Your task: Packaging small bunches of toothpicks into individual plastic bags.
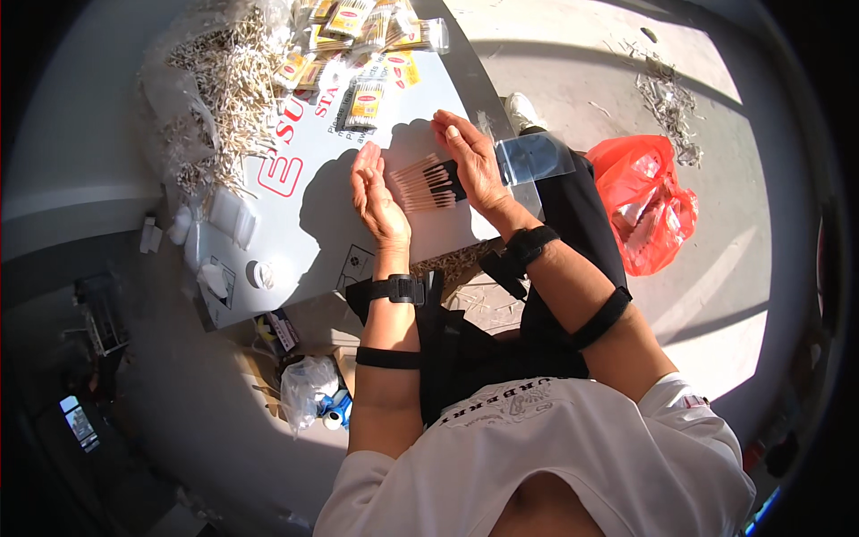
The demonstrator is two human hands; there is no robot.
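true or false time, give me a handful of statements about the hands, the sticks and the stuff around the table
1. Both hands, the left hand and the right hand, press in on a row of dark-tipped sticks from either side. True.
2. The sticks lie in a red bowl. False: they lie flat on the white board.
3. A clear plastic bag lies just beyond the right hand. True.
4. The red plastic bag sits on the board beside the left hand. False: it is on the floor at the person's right.
5. A loose heap of pale sticks fills the board's far left part. True.
6. The filled small packets are stacked by the person's knees. False: they lie at the board's far edge.
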